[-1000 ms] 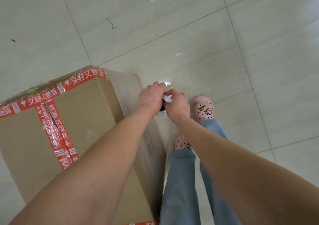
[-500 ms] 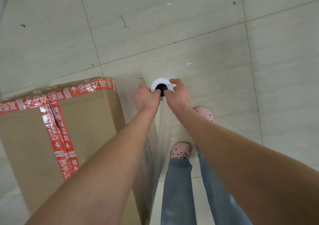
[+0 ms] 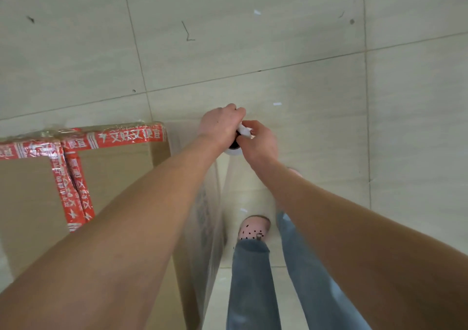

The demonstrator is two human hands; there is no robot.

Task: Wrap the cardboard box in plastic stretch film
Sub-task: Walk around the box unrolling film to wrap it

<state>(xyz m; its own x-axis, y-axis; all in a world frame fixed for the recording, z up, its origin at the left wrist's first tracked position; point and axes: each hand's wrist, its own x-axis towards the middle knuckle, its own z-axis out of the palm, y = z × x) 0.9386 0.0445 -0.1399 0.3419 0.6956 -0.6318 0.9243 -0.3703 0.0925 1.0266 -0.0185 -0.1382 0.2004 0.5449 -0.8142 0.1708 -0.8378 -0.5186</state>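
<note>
Holding the stretch film roll (image 3: 233, 151) upright just off the far right corner of the cardboard box (image 3: 114, 177), both hands grip its top end. The left hand (image 3: 219, 127) has its fingers curled over the rim on the side nearer the box, and the right hand (image 3: 259, 143) pinches the white rim from the side away from the box, so little of the roll shows between them. The box stands on the tiled floor (image 3: 304, 51), its top sealed with red printed tape (image 3: 76, 193), and a clear sheet of film (image 3: 205, 218) already lies against its right side face, below the left forearm. The step in hand looks like carrying the film round that far corner. To do it well, I judge the roll should be vertical and close to the box, with even tension so the sheet lies flat without creasing, and the grip loose enough for the core to turn. The feet, one in a pink shoe (image 3: 253, 228) just right of the box, need room to step round without catching the film.
</note>
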